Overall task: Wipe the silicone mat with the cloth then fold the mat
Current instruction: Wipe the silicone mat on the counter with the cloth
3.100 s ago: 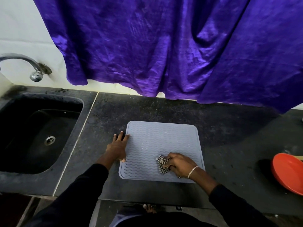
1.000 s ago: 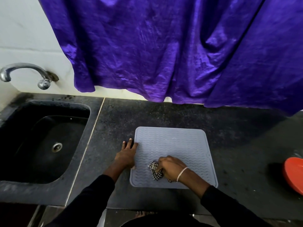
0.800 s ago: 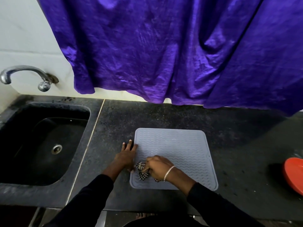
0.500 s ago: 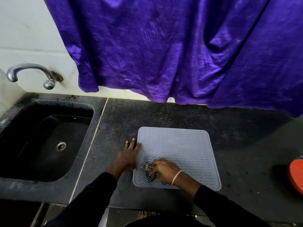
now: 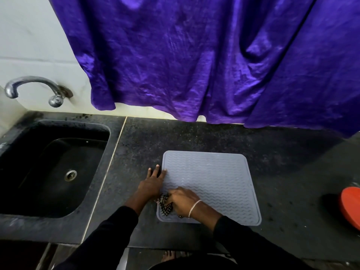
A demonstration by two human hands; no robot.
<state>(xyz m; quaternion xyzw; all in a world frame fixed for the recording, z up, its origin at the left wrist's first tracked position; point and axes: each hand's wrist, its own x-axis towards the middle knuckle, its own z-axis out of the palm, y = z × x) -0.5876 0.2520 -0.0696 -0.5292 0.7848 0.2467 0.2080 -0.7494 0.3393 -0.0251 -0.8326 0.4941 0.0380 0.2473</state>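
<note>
A grey silicone mat (image 5: 214, 178) with a wavy ribbed surface lies flat on the dark counter. My left hand (image 5: 153, 183) rests flat at the mat's left edge, fingers spread, some on the counter and some on the mat. My right hand (image 5: 183, 198) is closed on a crumpled black-and-white checked cloth (image 5: 165, 204) and presses it onto the mat's near left corner. Most of the cloth is hidden under that hand.
A black sink (image 5: 52, 172) with a metal tap (image 5: 33, 88) lies to the left. A purple curtain (image 5: 194, 59) hangs over the counter's back edge. A red bowl (image 5: 350, 207) sits at the far right. The counter's front edge is just below the mat.
My right hand has slid the cloth leftward along the mat's near part, from the middle to the near left corner. My left hand stays at the left edge.
</note>
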